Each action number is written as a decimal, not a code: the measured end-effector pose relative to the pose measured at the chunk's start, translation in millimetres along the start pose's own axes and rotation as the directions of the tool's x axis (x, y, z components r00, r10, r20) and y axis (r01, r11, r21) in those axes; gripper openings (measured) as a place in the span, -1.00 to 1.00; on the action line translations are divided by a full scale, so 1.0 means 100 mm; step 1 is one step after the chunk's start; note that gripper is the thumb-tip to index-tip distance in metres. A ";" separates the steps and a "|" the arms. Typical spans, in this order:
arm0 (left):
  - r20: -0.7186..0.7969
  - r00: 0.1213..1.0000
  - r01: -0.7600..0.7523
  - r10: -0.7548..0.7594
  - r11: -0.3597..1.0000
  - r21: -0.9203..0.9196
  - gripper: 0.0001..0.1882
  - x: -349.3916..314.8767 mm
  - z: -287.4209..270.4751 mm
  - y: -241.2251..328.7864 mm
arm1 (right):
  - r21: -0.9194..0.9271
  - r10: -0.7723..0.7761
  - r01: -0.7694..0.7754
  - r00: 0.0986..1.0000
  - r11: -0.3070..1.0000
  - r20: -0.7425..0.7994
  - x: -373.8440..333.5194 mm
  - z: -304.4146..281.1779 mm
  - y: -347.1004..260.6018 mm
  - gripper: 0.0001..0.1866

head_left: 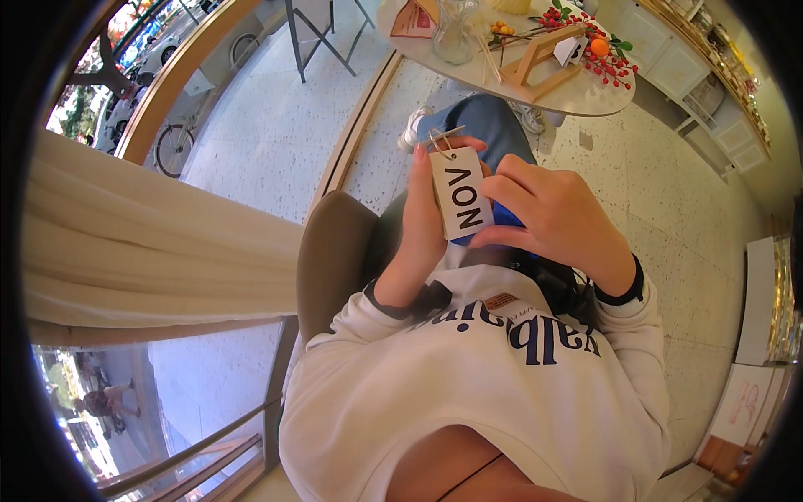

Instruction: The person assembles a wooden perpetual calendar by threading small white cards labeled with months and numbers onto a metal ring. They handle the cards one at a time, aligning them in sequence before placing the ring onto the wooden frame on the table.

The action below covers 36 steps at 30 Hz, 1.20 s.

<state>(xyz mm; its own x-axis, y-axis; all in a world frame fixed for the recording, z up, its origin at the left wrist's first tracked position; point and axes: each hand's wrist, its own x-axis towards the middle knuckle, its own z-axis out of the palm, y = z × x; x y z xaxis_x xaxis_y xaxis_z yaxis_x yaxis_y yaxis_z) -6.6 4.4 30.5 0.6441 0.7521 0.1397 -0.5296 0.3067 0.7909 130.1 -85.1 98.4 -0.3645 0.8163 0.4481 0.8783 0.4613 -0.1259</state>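
Note:
A small stack of white calendar cards (462,203) with large dark letters is held above my lap. It hangs from a metal ring (438,139) through a hole in its top edge. My left hand (424,205) is wrapped round the left side of the cards, its fingers partly behind them. At their right edge, my right hand (556,209) has its thumb and bent fingers closed on the lower corner. What lies behind the cards is partly hidden, though a bit of blue shows there.
Ahead stands a white round table (598,104) with a wooden stand (542,63), red berry sprigs (617,67), a clear glass vase (454,33) and a red card (412,21). A beige curtain (159,243) and windows line my left. White boxes (740,402) sit at far right.

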 end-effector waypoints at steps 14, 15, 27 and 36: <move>0.019 0.999 0.045 -0.045 0.999 -0.002 -0.34 0.00 0.02 -0.05 | -0.073 0.011 -0.013 0.999 0.997 -0.039 -0.11 -0.01 -0.01 -0.51; 0.044 0.998 0.044 -0.043 0.999 -0.012 -0.33 0.00 0.00 -0.06 | -0.087 0.012 -0.015 0.999 0.996 -0.035 -0.13 -0.01 0.00 -0.51; 0.120 0.973 0.177 -0.196 0.972 0.152 -0.26 0.04 -0.03 -0.14 | -0.251 -0.104 -0.008 0.897 0.968 -0.429 -0.14 -0.17 0.07 -0.84; 0.446 0.844 0.140 -0.298 0.925 0.352 -0.26 -0.06 -0.01 -0.04 | 0.160 0.326 -0.284 0.850 0.945 -0.414 0.07 -0.32 0.42 -0.85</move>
<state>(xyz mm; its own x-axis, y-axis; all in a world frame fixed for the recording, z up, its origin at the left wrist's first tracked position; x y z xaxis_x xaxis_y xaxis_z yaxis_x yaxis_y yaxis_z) -8.6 -0.6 26.2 0.9474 0.2836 0.1481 -0.2054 0.1842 0.9612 174.2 -71.2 124.5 0.1042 0.7004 0.7061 0.8844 0.2595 -0.3879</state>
